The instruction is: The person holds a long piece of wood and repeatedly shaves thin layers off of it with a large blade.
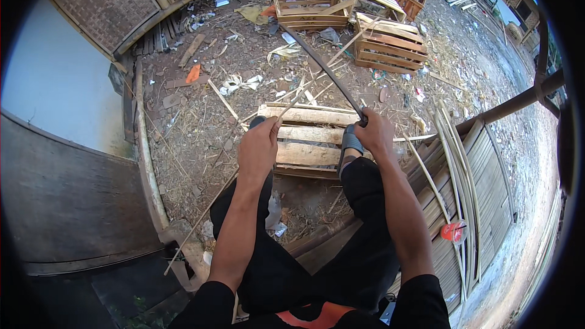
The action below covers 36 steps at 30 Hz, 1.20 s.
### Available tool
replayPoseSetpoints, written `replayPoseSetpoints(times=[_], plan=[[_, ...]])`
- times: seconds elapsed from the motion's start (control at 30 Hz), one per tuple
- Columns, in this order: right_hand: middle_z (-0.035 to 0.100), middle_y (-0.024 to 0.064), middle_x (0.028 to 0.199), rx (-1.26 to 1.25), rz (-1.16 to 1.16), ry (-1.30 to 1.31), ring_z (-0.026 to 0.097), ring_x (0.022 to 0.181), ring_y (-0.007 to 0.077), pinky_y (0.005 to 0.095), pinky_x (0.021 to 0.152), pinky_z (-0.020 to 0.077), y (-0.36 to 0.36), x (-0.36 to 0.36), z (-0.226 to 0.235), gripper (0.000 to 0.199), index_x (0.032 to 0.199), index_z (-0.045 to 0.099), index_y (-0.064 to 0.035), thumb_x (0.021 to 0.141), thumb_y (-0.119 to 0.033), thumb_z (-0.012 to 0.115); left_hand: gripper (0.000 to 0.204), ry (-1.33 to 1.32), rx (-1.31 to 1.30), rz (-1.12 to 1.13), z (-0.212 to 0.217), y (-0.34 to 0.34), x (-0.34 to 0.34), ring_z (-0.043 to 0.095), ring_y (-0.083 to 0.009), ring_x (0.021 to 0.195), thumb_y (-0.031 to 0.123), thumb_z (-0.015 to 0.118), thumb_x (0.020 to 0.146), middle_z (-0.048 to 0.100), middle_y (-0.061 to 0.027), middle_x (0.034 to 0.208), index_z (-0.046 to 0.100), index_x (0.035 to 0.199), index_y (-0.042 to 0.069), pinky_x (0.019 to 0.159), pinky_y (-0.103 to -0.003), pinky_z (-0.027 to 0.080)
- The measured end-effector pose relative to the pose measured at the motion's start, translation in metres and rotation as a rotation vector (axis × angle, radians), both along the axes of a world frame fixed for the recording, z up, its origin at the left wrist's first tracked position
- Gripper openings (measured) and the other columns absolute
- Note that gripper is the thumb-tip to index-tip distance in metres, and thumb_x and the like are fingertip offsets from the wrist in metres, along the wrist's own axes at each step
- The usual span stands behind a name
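Observation:
My left hand is closed around a thin bamboo strip, which slants from the lower left past the hand toward the far crates. In my right hand is the near end of a long, dark, narrow blade-like tool. It points away and to the left, crossing over the strip in this view; whether they touch I cannot tell. Between my knees and just beyond my hands lies a slatted wooden crate, with my feet in grey footwear against it.
Several wooden crates stand on the littered dirt ground at the back. To my right, long bamboo strips and a red plastic cup rest on a slatted bamboo platform. A white and dark wall rises on the left.

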State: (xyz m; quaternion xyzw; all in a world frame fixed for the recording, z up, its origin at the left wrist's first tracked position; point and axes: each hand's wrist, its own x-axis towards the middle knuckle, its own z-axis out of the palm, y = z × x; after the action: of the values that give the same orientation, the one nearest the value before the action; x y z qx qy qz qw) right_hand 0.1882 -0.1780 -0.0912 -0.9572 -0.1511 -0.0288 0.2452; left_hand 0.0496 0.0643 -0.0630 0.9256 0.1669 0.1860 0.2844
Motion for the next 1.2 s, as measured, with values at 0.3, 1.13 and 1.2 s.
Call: replayPoseSetpoints(times=[0.3,1.13,1.2], plan=[[0.065,0.0158,0.065,-0.135,0.245,-0.108,0.066,0.066,0.0387,0.0497,0.06,0.0503,0.007,-0.006,0.001,0.019,0.088,0.062,-0.0096,0.071,-0.018,0.069,0.022,-0.055,0.011,-0.081,-0.007,0.022,-0.027,0.062,-0.041,0.067,0.025,0.061,0.096,0.063,-0.021,0.074,0.069,0.101,0.005,0.057,-0.045,0.045],[0.066,0.0179,0.067,-0.09,0.16,-0.125,0.066,0.069,0.0394,0.0496,0.066,0.0519,-0.041,0.009,-0.003,0.02,0.088,0.066,-0.0116,0.069,-0.019,0.069,0.016,-0.037,-0.178,-0.14,-0.02,0.056,-0.065,0.055,-0.0241,0.049,0.016,0.066,0.092,0.058,-0.0168,0.06,0.071,0.096,0.001,0.049,-0.035,0.039],[0.067,0.0181,0.07,-0.136,0.155,-0.083,0.067,0.071,0.0394,0.0495,0.067,0.0521,-0.048,0.017,-0.007,0.021,0.09,0.067,-0.0116,0.069,-0.018,0.068,0.017,-0.034,-0.13,-0.162,-0.021,0.058,-0.066,0.054,-0.0218,0.049,0.016,0.067,0.092,0.057,-0.0164,0.06,0.071,0.097,0.001,0.049,-0.034,0.039]])
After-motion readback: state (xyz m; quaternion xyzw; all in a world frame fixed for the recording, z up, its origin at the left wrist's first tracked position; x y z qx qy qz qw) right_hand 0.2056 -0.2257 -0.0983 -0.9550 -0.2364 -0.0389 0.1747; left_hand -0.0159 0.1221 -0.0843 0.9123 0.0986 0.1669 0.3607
